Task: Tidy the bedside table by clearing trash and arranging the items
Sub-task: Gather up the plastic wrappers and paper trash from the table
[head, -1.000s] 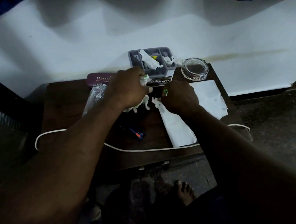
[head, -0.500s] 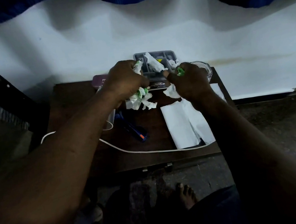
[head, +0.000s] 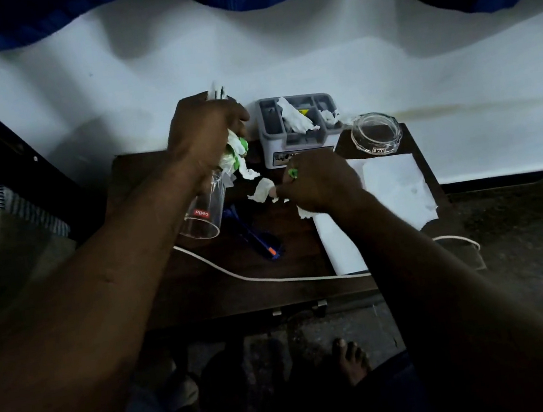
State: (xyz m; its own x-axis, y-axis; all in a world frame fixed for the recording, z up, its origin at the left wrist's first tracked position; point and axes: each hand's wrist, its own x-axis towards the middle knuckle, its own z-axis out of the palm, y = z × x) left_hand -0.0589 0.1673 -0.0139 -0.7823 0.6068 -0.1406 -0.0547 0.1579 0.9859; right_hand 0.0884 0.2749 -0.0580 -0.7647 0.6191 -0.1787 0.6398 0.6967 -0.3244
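head view: left of the grey plastic organiser [head: 298, 133] your left hand [head: 205, 135] grips crumpled white-and-green paper trash [head: 234, 155]; your right hand [head: 322, 185], pinching a small green scrap [head: 292, 172], has dropped in front of it onto torn white tissue [head: 261, 191], so clearing continues

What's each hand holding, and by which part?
Left hand clutches a trash wad round its middle, ends sticking out. Right hand holds a green scrap in curled fingers, tips touching a tissue edge.
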